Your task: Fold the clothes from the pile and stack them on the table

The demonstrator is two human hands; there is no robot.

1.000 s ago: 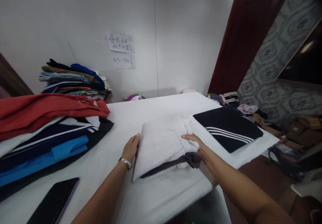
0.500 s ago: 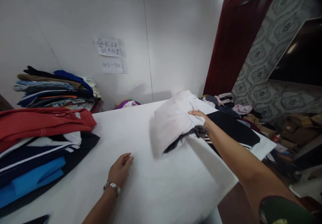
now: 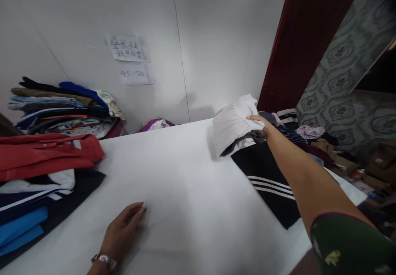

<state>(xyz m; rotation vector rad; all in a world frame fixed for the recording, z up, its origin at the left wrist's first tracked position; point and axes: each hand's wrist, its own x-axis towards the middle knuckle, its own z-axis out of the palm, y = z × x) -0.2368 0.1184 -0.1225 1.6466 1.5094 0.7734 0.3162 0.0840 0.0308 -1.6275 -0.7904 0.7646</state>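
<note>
Head camera view: the right hand (image 3: pixel 262 126) grips a folded white garment (image 3: pixel 232 122) by its right edge, the thumb laid across the top of the cloth and the other fingers mostly hidden, so how tightly they close underneath cannot be told. Dark grey fabric (image 3: pixel 256 136) shows in the folds just below the thumb, and pinching there, where the layers bunch, probably serves to keep the bundle together in a one-handed hold. Nearly all of the white garment lies to the left of the grip, its lower left corner dipping towards the white table (image 3: pixel 173 192); whether that corner touches cannot be told. It is near the table's far edge, beside and partly in front of the far end of a black garment with three white stripes (image 3: pixel 262 176), which lies flat under the right forearm. The left hand (image 3: pixel 123 227), a metal band (image 3: pixel 104 260) at its wrist, is loosely curled with nothing in it, well apart from the bundle. Over on the left, a red garment (image 3: pixel 46 153) and a bright blue garment (image 3: pixel 23 225) lie near the table's side, an arrangement that seems to leave the middle free for handling cloth
</note>
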